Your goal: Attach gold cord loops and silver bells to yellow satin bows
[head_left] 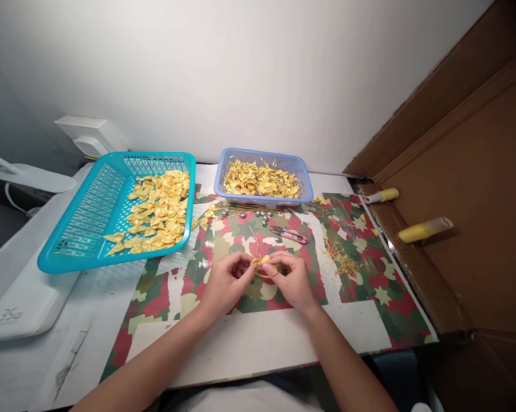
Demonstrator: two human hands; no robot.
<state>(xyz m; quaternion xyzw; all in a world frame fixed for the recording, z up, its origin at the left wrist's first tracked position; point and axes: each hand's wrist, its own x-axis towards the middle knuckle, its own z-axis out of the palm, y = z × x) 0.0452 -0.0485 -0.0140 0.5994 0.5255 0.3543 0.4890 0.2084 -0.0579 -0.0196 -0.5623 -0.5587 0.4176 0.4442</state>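
Note:
Between my hands, at the middle of the patterned mat (266, 292), is a small yellow bow (261, 261) with a thin gold cord looped beneath it. My left hand (232, 281) pinches the bow's left side and my right hand (291, 279) its right side. A thin strand rises from the bow. Just beyond my hands lie small pink-handled snips (292, 235) and several silver bells (264, 220). Gold cords (249, 209) lie in a bundle in front of a purple basket (264, 199) filled with yellow bows with cords.
A teal basket (111, 264) with many yellow bows stands at the left, over a white device (30, 303). Yellow thread scraps (341, 258) lie right of my hands. Two yellow spools (425, 230) stick out along the cardboard wall (468, 189) at the right.

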